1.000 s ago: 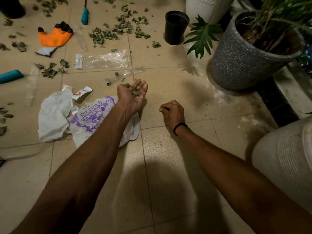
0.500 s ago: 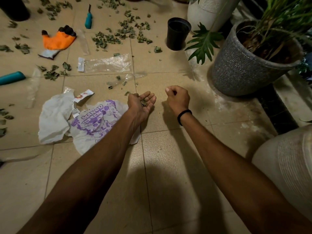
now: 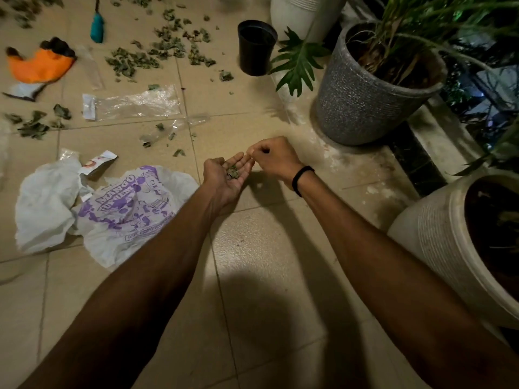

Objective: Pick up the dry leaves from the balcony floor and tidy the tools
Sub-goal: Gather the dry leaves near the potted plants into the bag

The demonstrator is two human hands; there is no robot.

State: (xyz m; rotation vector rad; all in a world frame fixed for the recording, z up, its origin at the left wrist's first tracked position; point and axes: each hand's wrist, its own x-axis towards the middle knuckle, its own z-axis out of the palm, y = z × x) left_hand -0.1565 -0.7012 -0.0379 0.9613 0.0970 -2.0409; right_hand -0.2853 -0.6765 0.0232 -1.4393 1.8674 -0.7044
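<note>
1. The left hand (image 3: 229,179) lies palm up, fingers loosely spread, cradling leaf bits (image 3: 232,173). The right hand (image 3: 273,160) meets its fingertips, thumb and forefinger pressed together; whether on a bit, I cannot tell.
2. The scattered leaves (image 3: 132,63) lie on the floor (image 3: 266,262) ahead and leftward, nearer the left hand.
3. The free right hand likely must reach across.

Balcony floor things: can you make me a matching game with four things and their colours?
Things:
1. glove
2. small pot
3. shopping bag
4. tool handle

Colours:
A. teal
B. white with purple print
C. orange with dark fingertips
D. all black

Pairs: 1-C, 2-D, 3-B, 4-A
</note>
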